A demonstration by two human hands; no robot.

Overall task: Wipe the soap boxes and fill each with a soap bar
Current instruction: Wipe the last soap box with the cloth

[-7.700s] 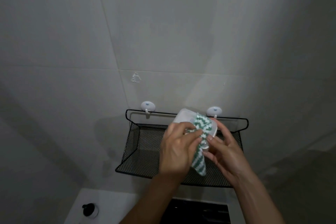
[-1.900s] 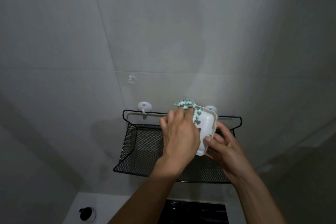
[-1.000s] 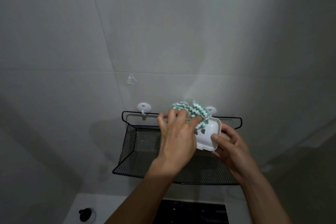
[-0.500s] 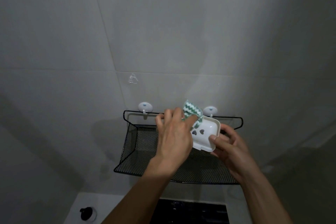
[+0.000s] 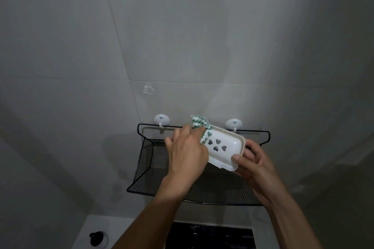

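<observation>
Above the black mesh wall basket, both hands work on one white soap box held in the air, clear of the mesh. Right hand grips the box at its near right corner, thumb over the rim, fingers curled under the far side. Box tilted toward the camera, open side up, so the inner tray with heart-shaped drain holes shows. Left hand holds a green-and-white zigzag cloth, fingers bunched round it, pressing it into the box's far left corner; a tuft of cloth sticks up past the fingertips. Basket hangs from two white wall hooks on a grey tiled wall. Small black-capped bottle sits low left on a white ledge. Progress, as a judgement: wiping of this box is under way, not finished. No soap bar visible anywhere in view, and no second box either; the mesh floor that shows holds nothing I can make out, though the arms hide part of it. Remaining, then: finish this wipe, set the box down, wipe any others, fetch bars and fill each.
</observation>
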